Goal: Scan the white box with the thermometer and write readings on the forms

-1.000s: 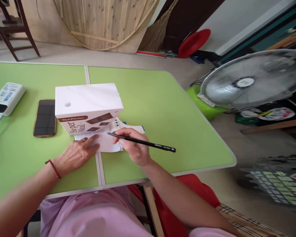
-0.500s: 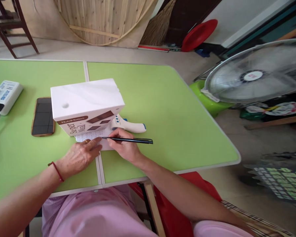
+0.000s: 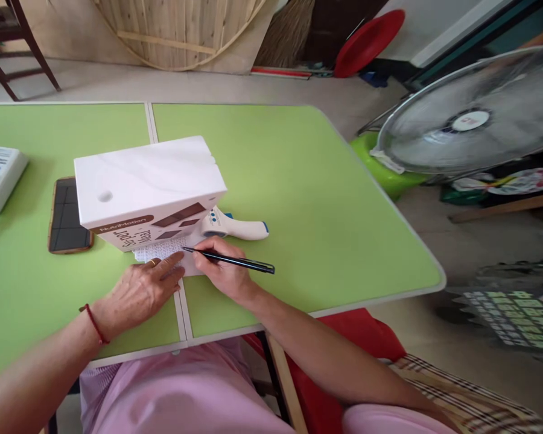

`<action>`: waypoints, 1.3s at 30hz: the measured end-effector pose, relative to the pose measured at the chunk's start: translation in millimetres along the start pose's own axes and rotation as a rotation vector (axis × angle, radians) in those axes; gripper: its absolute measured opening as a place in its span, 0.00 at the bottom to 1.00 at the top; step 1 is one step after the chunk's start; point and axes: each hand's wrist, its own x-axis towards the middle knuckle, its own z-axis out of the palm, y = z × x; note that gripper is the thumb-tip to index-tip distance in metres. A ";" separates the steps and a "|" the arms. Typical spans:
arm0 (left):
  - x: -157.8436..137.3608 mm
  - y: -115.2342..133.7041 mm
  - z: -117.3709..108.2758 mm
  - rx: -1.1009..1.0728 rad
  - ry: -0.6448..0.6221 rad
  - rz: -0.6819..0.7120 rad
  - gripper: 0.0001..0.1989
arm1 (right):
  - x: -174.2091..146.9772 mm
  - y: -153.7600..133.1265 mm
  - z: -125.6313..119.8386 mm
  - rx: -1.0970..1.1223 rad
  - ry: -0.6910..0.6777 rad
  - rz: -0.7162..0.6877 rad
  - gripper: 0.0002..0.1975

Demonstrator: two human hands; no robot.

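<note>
The hands are split: the right hand (image 3: 226,278) grasps a slim black pen (image 3: 244,261) near its tip; the left hand (image 3: 140,290), gripping nothing, steadies thin white written-on paper (image 3: 161,248) on the green-topped counter (image 3: 321,199). The pen looks light, stiff, best pinched low.

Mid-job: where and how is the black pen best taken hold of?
Probably pinch the black pen by its rear end, coming from the person's right: the slim shaft juts uncovered that way, while the right hand grips it near the tip, beside the left hand.
</note>
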 end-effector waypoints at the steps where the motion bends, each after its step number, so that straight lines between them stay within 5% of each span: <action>1: 0.3 0.2 -0.3 0.000 0.000 0.001 0.13 | 0.0 -0.1 -0.1 -0.003 -0.001 -0.003 0.02; 39: 2.3 1.8 0.8 0.074 0.035 0.015 0.11 | 0.5 4.1 0.9 -0.024 0.062 -0.104 0.03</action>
